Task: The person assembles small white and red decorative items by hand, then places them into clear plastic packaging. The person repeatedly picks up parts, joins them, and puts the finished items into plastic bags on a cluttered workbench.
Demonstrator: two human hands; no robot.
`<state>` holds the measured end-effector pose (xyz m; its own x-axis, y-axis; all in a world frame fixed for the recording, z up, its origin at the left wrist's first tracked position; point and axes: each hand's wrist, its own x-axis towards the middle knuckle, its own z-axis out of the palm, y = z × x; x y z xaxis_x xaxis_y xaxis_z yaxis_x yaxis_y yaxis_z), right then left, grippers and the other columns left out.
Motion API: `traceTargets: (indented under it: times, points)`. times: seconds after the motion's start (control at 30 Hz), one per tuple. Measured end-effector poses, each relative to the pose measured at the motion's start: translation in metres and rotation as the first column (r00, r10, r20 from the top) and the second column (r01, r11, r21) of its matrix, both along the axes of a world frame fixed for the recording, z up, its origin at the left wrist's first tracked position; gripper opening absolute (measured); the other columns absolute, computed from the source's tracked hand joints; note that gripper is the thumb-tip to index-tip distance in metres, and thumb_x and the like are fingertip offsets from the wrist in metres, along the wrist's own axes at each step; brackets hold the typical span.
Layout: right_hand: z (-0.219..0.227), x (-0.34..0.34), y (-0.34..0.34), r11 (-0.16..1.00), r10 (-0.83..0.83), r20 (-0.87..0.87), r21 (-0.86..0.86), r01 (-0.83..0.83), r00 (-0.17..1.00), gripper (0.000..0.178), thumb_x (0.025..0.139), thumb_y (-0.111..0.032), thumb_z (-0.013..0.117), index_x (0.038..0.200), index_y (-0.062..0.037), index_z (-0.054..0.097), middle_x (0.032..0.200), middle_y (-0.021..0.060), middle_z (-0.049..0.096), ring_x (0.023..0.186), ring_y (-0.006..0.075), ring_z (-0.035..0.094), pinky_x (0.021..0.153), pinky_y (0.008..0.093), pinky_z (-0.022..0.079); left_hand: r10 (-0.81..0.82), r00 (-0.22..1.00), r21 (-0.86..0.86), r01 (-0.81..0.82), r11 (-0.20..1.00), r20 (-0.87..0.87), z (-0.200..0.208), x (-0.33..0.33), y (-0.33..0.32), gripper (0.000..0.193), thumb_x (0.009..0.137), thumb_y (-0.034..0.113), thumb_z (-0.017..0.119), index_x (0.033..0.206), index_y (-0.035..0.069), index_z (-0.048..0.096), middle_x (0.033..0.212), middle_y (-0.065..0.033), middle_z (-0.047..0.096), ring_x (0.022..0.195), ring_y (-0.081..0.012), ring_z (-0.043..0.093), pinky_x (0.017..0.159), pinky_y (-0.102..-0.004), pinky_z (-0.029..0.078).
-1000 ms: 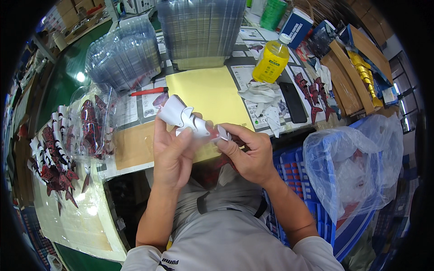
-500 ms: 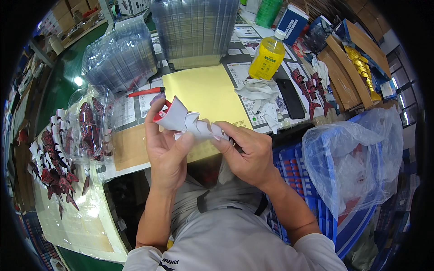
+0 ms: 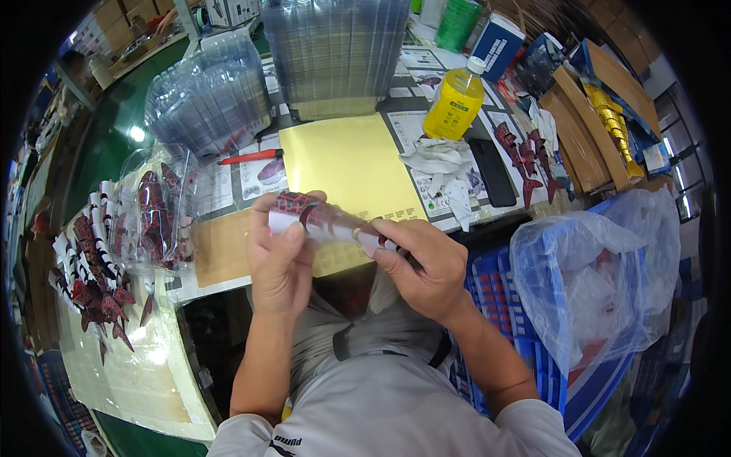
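A jointed toy fish body (image 3: pixel 329 222) lies across both hands above the table edge, its red-and-black patterned side turned up and its white side facing me. My left hand (image 3: pixel 276 263) is closed around the wide end, thumb pressed on the white side. At the narrow end, my right hand (image 3: pixel 428 263) pinches the segments between thumb and fingers. Its fingers hide part of that tip. Below the fish body lies a yellow sheet (image 3: pixel 343 156). A red pen-like tool (image 3: pixel 251 157) rests to the left of the sheet.
Left are a clear plastic shell (image 3: pixel 126 171) with patterned fish and a pile of fish bodies (image 3: pixel 95 266). Clear tray stacks (image 3: pixel 331 61) stand behind. Right are a yellow liquid bottle (image 3: pixel 455 103), a rag (image 3: pixel 438 158), a phone (image 3: pixel 493 174) and a bag-lined blue crate (image 3: pixel 533 335).
The fish body has been rolled over in my hands: its white side and open red end faced up before, now the patterned side does. Both hands keep hold of it.
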<state>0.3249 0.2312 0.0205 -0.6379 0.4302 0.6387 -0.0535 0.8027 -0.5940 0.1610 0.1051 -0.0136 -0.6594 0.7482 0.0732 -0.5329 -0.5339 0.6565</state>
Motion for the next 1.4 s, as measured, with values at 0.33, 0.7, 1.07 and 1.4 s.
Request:
traceTargets:
  times: [0.33,0.7,1.07,1.4]
  points:
    - [0.012,0.005,0.023,0.958,0.127,0.149,-0.273,-0.082,0.981,0.028,0.091,-0.007,0.081,0.116,0.0037,0.075,0.101,0.0147,0.078,0.090,0.0193,0.074,0.081,0.0312,0.057,-0.446,0.755,-0.558,0.128,0.820,-0.481,0.027,-0.034,-0.032,0.048,0.083,0.006,0.083,0.128,-0.004,0.069,0.108,-0.0056,0.072,0.096,-0.0111,0.068,0.085,-0.0287,0.056]
    - [0.014,0.015,0.083,0.758,-0.117,-0.256,-0.647,-0.080,0.960,0.033,0.110,-0.016,0.057,0.134,0.0060,0.062,0.107,0.0114,0.072,0.097,0.0146,0.068,0.091,0.0317,0.057,0.305,0.864,-0.066,-0.304,0.950,0.400,0.046,-0.037,-0.021,0.029,0.105,0.011,0.060,0.130,-0.004,0.064,0.109,-0.0137,0.075,0.093,-0.0215,0.074,0.077,-0.0313,0.061]
    - [-0.054,0.054,0.066,0.559,-0.264,-0.044,-0.821,0.116,0.964,0.022,0.109,-0.015,0.059,0.114,0.0055,0.067,0.081,0.0055,0.063,0.065,0.0113,0.058,0.058,0.0268,0.051,-0.126,0.872,-0.380,-0.073,0.922,-0.473,0.077,-0.049,-0.087,0.045,0.100,0.018,0.074,0.139,-0.002,0.064,0.114,-0.0082,0.072,0.100,-0.0147,0.071,0.084,-0.0285,0.059]
    - [-0.062,0.032,0.078,0.620,-0.075,-0.138,-0.782,-0.062,0.988,0.022,0.109,-0.014,0.056,0.111,0.0062,0.066,0.077,0.0055,0.063,0.060,0.0105,0.057,0.056,0.0254,0.051,0.267,0.480,-0.346,-0.838,0.421,-0.836,0.214,-0.153,-0.262,0.066,0.087,0.015,0.084,0.145,0.005,0.056,0.120,-0.0078,0.068,0.106,-0.0164,0.068,0.087,-0.0326,0.056]
